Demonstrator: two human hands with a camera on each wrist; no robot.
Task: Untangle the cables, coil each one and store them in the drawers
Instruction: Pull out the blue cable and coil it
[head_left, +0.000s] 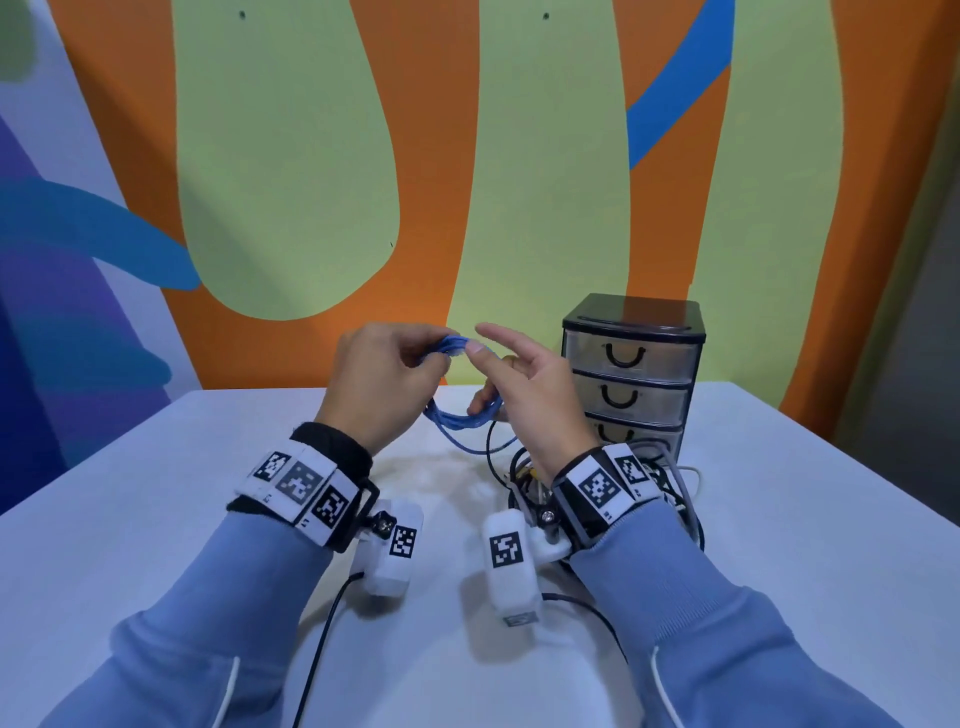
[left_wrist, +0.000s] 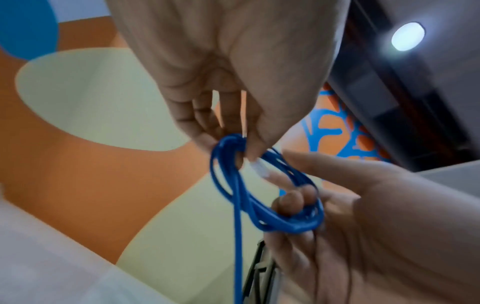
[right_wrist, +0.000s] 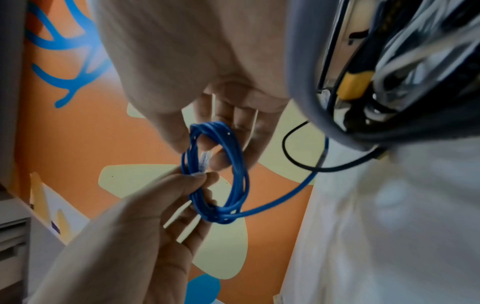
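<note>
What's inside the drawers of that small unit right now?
All three fronts of the drawer unit are shut and only cloudy-clear; no contents can be made out. The lowest is partly covered by the right hand and cable pile.

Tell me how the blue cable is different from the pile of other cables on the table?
The blue cable is wound into neat loops; the pile of cables is a tangled heap. The blue cable is lifted above the table, held by the left hand and right hand; the pile lies on the table beside the drawers. The pile is mostly black and white. A blue tail still runs down towards the pile.
</note>
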